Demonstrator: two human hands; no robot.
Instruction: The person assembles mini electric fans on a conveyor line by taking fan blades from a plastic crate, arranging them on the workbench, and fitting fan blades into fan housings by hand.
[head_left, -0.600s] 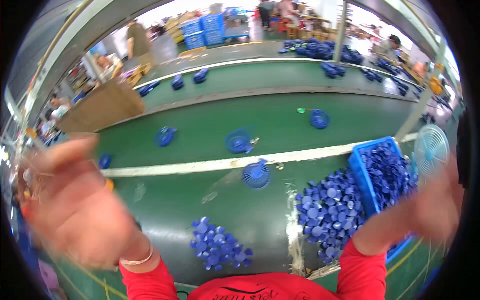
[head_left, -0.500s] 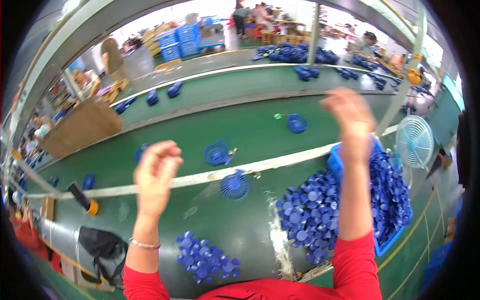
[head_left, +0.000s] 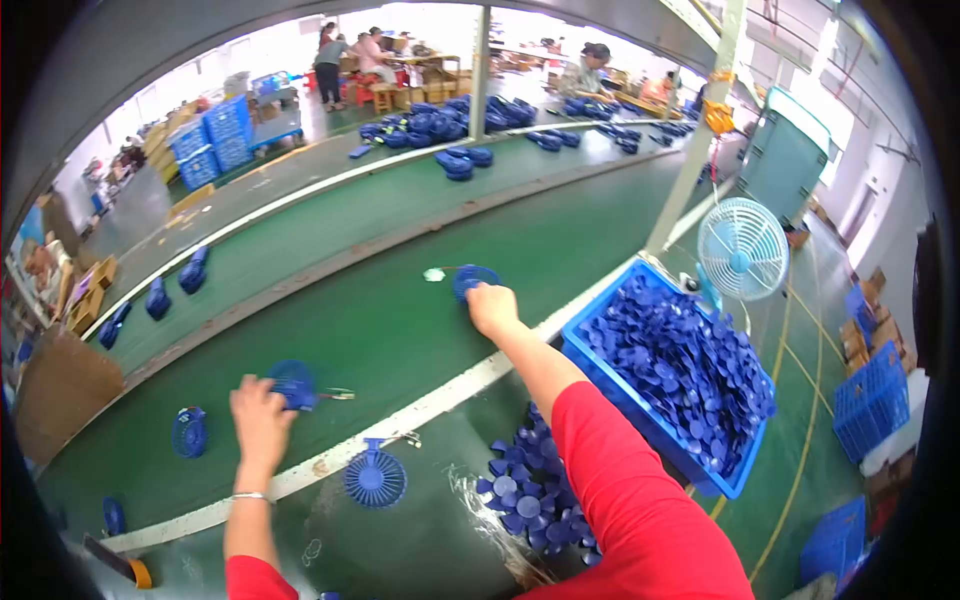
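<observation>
Belt: green, runs at a slant behind a white rail
Crate: blue, right of the right arm, heaped with blue caps
Left hand: fingers kinda spread at the left casing, can't tell if they're gripping
Right hand: fingers bent at the right casing, grip's hidden, can't tell
Casings: both round, blue, over the belt
</observation>
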